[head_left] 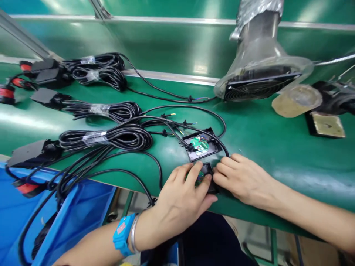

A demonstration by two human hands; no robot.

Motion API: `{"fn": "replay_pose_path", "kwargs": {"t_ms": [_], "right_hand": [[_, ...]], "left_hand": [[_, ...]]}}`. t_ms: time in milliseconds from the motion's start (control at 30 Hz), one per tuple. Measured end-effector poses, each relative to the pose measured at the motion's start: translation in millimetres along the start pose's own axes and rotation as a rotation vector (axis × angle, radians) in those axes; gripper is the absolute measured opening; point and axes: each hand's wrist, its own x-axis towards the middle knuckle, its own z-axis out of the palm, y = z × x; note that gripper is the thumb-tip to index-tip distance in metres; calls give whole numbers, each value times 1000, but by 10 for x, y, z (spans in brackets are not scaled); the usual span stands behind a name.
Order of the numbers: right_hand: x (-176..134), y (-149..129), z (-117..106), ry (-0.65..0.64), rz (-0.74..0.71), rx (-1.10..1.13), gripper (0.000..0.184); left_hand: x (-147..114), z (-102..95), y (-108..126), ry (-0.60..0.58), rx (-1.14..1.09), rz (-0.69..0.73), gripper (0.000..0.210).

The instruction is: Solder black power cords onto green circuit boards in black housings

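My left hand (183, 192), with a blue strap and a metal bangle at the wrist, is closed over a small black plastic case (207, 168). Part of a green circuit board (199, 178) shows between its fingers. At the case's right side, my right hand (238, 177) has its fingers curled round a black cable (226, 149) that runs down into them; its fingertips are partly hidden. Just beyond my hands lies an open black housing (215, 147), holding a round green circuit board (200, 145) with small wires and a cable entering at its left.
Taped coils of black cable (124, 137) with dark boxes (30, 152) lie along the left. A fume hood with a fan grille (260, 88) hangs at the back right, near a yellowish cup (296, 100) and a sponge holder (327, 125). A blue bin (74, 221) stands below the bench's left edge.
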Motion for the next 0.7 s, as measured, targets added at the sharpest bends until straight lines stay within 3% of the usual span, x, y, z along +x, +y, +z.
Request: {"fn": "replay_pose_path", "kwargs": {"t_ms": [167,267,567,700], "right_hand": [[-83,11,180,176,144,17,19],[-113,41,244,279,141,126,14],[-112,76,246,380,151,469,9],[-116,85,292,366,175,498,11]], "left_hand": [[-54,104,-19,132,-57,80,35],[-115,183,-6,173,-39,188,36],[-116,177,143,167,77,212,30],[-70,83,55,31,-103,170,34]]}}
